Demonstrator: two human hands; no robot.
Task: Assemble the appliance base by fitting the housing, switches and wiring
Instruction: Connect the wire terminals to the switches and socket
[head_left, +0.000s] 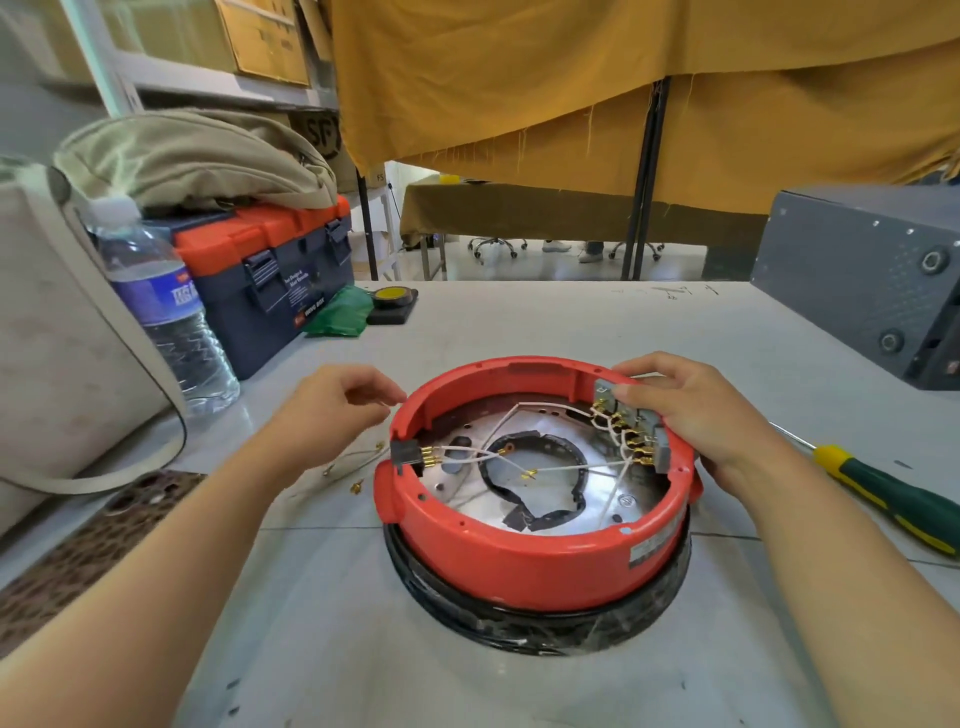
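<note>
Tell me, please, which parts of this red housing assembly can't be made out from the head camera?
- Head view: the grey switch block on the round red plastic housing is partly covered by the right hand.
- The silver label on the housing wall is too blurred to read.
- What the left hand pinches is hidden by its fingers.
- The green-and-yellow screwdriver is cut off by the right edge.

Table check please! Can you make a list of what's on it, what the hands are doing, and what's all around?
Surface: grey table, scuffed.
Job's things: red housing on black ring; grey switch block at its right rim.
Clutter: screwdriver, toolbox, water bottle, bags, tape roll.
Grips: right hand on the switch block; left hand pinching a thin wire.
Cables: white wires cross inside; loose leads outside.
Surroundings: yellow cloth, grey machine.
</note>
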